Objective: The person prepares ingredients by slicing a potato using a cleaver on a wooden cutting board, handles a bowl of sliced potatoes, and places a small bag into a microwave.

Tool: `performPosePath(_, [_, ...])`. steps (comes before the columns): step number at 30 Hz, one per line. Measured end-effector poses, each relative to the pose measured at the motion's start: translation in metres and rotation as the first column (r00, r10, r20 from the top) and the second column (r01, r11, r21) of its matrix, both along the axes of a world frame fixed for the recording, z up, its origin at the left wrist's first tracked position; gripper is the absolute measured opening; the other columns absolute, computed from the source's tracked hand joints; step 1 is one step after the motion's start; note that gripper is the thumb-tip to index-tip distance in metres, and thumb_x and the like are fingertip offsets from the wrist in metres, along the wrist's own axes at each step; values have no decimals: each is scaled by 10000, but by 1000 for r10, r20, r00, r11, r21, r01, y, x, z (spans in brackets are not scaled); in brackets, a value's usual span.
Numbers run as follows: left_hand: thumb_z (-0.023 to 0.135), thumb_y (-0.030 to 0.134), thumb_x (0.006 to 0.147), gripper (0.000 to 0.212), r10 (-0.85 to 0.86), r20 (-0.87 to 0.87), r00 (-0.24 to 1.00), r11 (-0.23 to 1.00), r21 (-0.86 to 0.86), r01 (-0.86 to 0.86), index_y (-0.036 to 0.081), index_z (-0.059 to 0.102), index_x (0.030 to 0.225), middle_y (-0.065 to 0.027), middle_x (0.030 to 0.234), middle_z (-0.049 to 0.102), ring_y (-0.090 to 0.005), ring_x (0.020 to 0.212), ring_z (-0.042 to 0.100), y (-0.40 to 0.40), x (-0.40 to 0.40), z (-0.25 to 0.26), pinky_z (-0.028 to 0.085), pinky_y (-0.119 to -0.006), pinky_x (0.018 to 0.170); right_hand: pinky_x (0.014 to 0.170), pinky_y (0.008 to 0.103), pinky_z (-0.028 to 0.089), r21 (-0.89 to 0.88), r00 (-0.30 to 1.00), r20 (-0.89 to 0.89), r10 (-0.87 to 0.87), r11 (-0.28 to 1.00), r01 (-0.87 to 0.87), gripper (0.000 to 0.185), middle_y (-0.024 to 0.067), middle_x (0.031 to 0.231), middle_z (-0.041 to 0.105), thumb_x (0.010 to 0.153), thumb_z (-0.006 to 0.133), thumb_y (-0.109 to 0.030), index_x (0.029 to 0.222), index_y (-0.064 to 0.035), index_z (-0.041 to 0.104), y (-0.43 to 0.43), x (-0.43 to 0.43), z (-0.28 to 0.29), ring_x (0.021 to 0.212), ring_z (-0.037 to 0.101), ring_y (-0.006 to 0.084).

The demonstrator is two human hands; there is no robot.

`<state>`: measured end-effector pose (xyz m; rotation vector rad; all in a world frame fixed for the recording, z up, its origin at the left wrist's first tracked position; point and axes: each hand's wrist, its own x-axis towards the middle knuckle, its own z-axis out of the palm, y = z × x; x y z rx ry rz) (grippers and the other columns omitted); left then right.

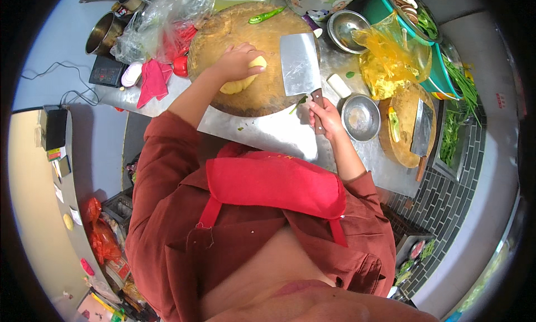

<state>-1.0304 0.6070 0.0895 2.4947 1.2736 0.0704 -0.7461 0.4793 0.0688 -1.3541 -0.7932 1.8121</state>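
Observation:
On a large round wooden chopping block (234, 29), my left hand (240, 62) rests over a peeled, pale yellow piece of food, possibly potato (238, 84), which looks partly sliced. My right hand (326, 117) grips the brown wooden handle of a Chinese cleaver (299, 64); its broad blade lies over the block's right part, apart from the yellow food. A green chili pepper (266, 15) is at the block's far edge. Close to the cleaver handle is a dark green leafy scrap (298, 104). A white cylindrical vegetable piece (338, 85) lies right of the cleaver.
Metal bowls (361, 117) and a yellow plastic bag (383, 71) stand right. Beyond them, a smaller chopping block (387, 144) bears a second cleaver (422, 127). Clear plastic bags (163, 20), a red cloth (154, 81) and a metal pot (104, 33) are left. A steel table (259, 131) supports the block.

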Motion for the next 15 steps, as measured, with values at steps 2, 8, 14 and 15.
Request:
performPosePath(2, [531,463,782,493,5,79,997,997,77,-11,161,485,1169,-72,1158,482,-281,1109,421,-2,-7,-5,281,-490,934,440,232,411,53,994,98,52,997,-57,208,3,629,501,811,605,-196,865,-53,464,4,1,10,474,477,102])
performPosePath(8, [591,418,753,527,28,144,989,986,161,-51,64,491,1131,-130,1133,487,-307,1039,462,-7,-5,-4,339,-424,897,542,394,458,130,448,882,146,839,-529,313,196,665,570,775,616,-257,870,-18,437,21,-5,68,617,591,319])
performPosePath(14, [604,404,747,562,-77,190,979,991,119,55,27,474,1143,-163,1138,469,-317,1093,422,-6,-9,-4,305,-416,940,554,453,444,18,123,988,87,742,-670,290,189,661,576,784,583,-261,861,-29,427,25,-43,97,626,569,366])
performPosePath(15, [605,399,748,565,-81,190,978,989,140,54,23,470,1149,-165,1140,467,-317,1106,412,-8,-10,-4,296,-412,950,549,452,443,5,100,992,83,745,-667,287,186,656,575,784,583,-260,857,-30,428,23,-47,99,620,568,364])
